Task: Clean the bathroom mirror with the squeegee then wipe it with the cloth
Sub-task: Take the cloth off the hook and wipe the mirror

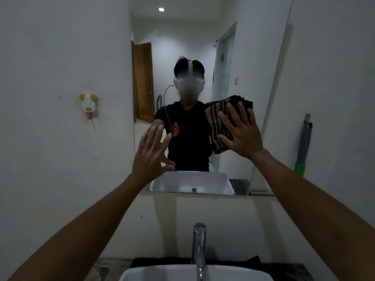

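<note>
Pressing the striped cloth (219, 126) flat against the mirror (182, 47) with the right hand (241, 132), palm open and fingers spread, probably to put even pressure on the glass. Steadying with the left hand (151, 155), empty and splayed at the mirror's left edge, around 8 o'clock. Squeegee (303, 145) parked upright at 3 o'clock, so wiping seems underway. Open glass at 12 o'clock; faucet (198, 250) and sink (142, 274) crowding 6 o'clock.
</note>
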